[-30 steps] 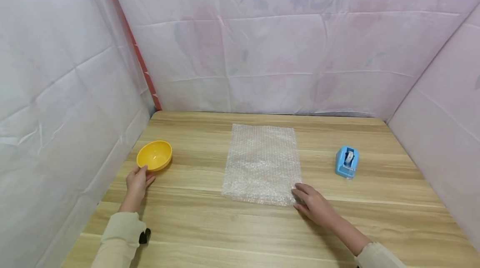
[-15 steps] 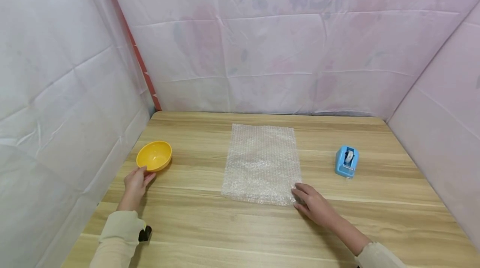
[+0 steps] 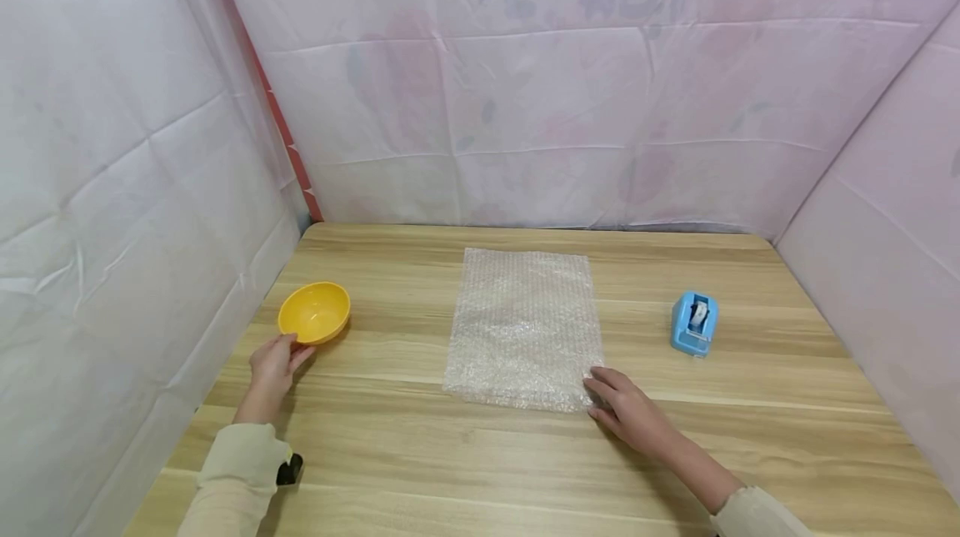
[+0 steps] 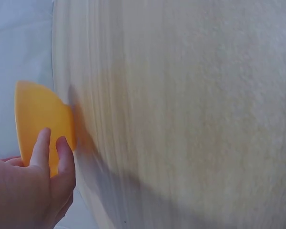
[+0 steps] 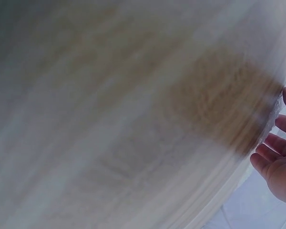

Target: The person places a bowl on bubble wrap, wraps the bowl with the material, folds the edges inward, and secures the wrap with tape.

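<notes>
Head view: left on the wood-grain worktop [image 3: 450,470], a round yellow plastic bowl [image 3: 317,312], pinched by the left hand [image 3: 273,367] only at its near rim, might be tipped, while the central clear rectangular bubble-wrap sheet [image 3: 523,328], touched by the relaxed right hand [image 3: 630,410], could be nudged askew

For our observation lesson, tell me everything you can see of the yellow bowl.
The yellow bowl is round, smooth and slightly glossy, apparently plastic, with a thin rim and a narrower base. It opens upward, and nothing shows inside. It is at the left side of the wooden table. The left hand holds its near edge, fingers against the outer wall. Whether its base touches the table is unclear.
</notes>
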Tool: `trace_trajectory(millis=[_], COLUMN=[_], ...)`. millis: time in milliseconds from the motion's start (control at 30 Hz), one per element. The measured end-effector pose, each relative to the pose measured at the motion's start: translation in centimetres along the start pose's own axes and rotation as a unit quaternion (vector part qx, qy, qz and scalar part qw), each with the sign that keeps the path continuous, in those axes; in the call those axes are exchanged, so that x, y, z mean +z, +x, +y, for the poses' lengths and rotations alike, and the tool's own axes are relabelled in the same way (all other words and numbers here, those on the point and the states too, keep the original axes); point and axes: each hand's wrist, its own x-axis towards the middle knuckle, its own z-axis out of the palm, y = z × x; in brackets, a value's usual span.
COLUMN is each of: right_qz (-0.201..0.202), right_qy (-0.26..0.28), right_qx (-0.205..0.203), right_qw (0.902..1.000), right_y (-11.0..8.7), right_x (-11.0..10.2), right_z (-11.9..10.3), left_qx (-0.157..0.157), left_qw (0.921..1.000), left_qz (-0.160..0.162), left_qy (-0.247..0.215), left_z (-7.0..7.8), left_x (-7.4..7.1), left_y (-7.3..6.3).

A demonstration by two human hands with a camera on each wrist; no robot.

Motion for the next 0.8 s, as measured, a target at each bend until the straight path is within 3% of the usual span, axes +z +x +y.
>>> trace_trajectory(millis=[267, 633, 800], right_qz=[0.001, 0.005, 0.005], right_qy=[0.002, 0.001, 0.001], right_qx=[0.002, -0.003, -0.001], right_qw=[1.0, 1.0, 1.0], right_y=[0.0, -0.1, -0.1], right_x=[0.1, 0.2, 0.1], right_z=[0.0, 0.2, 0.0], left_qx=[0.007, 0.013, 0.016], left_qw=[0.9991, 0.994, 0.9921], left_qz=[-0.028, -0.094, -0.105], left_qy=[0.03, 0.055, 0.067], left_z=[0.1, -0.3, -0.7], left_x=[1.0, 2.9, 3.9], left_y=[-0.6, -1.3, -1.6])
